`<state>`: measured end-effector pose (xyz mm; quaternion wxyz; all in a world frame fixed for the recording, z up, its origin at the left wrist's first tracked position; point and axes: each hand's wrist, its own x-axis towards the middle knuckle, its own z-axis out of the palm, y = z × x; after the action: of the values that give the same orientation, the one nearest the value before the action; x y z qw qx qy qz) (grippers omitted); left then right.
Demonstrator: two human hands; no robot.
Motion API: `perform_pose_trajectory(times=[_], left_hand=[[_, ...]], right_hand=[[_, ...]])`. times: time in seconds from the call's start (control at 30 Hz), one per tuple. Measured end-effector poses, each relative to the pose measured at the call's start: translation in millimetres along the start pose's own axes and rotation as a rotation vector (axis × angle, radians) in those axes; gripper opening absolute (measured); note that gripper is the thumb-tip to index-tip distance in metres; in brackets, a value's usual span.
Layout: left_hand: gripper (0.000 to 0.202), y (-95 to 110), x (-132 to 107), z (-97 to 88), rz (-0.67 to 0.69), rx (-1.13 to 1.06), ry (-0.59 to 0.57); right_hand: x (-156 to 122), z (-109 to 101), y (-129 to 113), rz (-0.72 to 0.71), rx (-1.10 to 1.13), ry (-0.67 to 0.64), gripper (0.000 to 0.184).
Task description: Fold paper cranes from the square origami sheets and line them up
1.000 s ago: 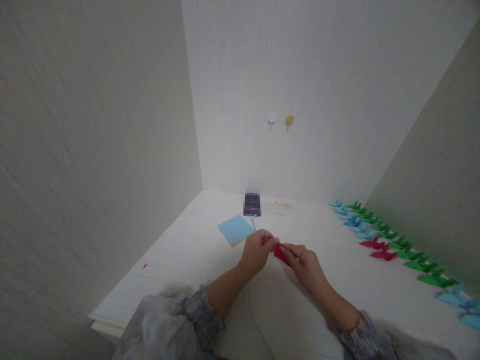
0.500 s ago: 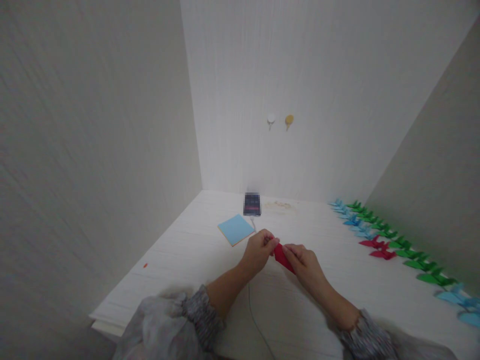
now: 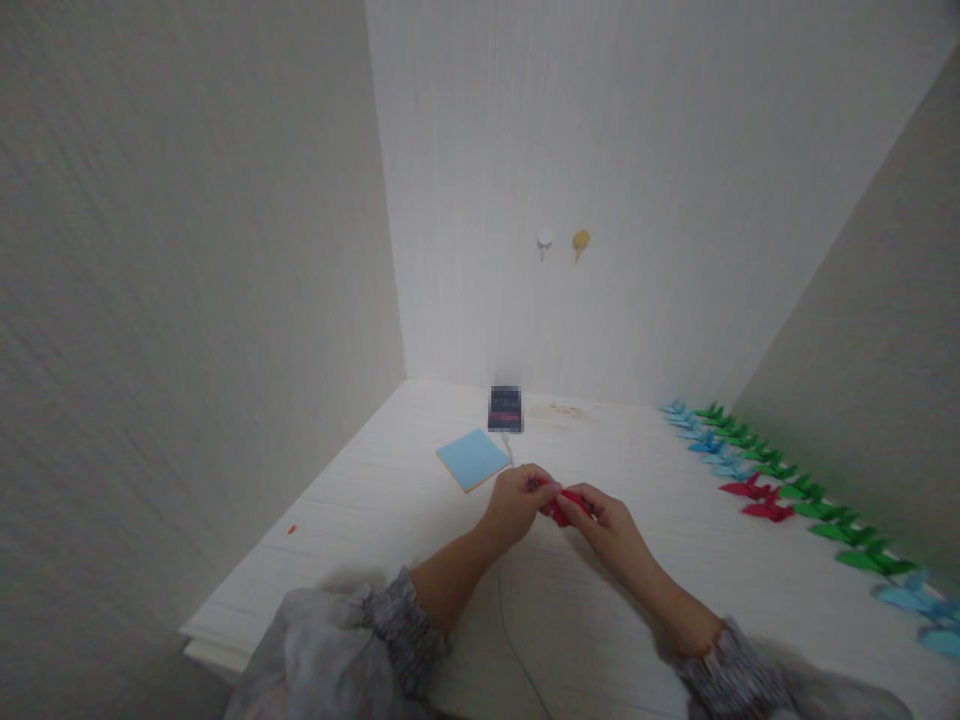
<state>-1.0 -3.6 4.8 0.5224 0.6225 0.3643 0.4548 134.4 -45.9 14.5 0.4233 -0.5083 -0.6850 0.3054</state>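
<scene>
Both my hands meet over the white table (image 3: pixel 375 520) and pinch a small folded piece of red paper (image 3: pixel 561 507) between them. My left hand (image 3: pixel 517 503) is closed on its left end, fingertips pressed together. My right hand (image 3: pixel 607 525) is closed on its right end, fingers curled over the paper. Most of the red paper is hidden by my fingers. A stack of square paper with a light blue top sheet (image 3: pixel 472 459) lies just beyond my left hand.
A phone (image 3: pixel 505 408) lies at the back near the wall, with a thin cable (image 3: pixel 510 630) running toward me. A row of folded paper figures in blue, green and red (image 3: pixel 765 480) lines the right side. Two wall hooks (image 3: pixel 562 242) hang above. A tiny red scrap (image 3: pixel 292 529) lies left.
My hands have drawn closer together, and the red paper, earlier a longer slanted strip between them, now shows as a smaller bunched piece.
</scene>
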Motion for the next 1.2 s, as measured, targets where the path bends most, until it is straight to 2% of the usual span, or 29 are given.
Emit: perform_pose_trajectory(times=[0.2,0.37,0.6,0.67,0.73,0.83,0.9,0.97,1.07,1.2], left_hand=[[0.029,10,-3,2.9,-0.107,-0.148,-0.021],[0.036,12,-4,2.6,-0.158,-0.230,-0.107],[0.032,12,-6,0.7,-0.204,-0.060,-0.199],[0.031,10,-5,0.0,-0.199,-0.070,-0.182],[0.030,8,-2,-0.6,-0.183,-0.146,-0.093],[0.032,6,1,-0.3,-0.166,-0.310,0.093],[0.034,7,1,1.4,-0.168,-0.399,0.147],[0.034,7,-1,3.9,-0.177,-0.454,0.125],[0.033,8,-5,7.3,-0.179,-0.472,0.059],[0.032,8,-7,8.6,-0.172,-0.341,-0.008]], right_hand=[[1,-4,-1,0.087,0.163,-0.007,0.030],[2,-15,-5,0.099,0.129,-0.081,0.030],[3,-24,-2,0.151,0.071,-0.191,0.027],[4,-25,-2,0.136,0.059,-0.125,0.024],[5,-26,-2,0.093,0.066,0.057,0.024],[7,-21,2,0.024,0.211,0.338,0.040],[8,-13,5,0.004,0.362,0.348,0.051],[8,-3,7,-0.005,0.466,0.291,0.054],[7,6,5,-0.022,0.521,0.262,0.045],[6,1,-1,0.016,0.522,0.299,0.041]])
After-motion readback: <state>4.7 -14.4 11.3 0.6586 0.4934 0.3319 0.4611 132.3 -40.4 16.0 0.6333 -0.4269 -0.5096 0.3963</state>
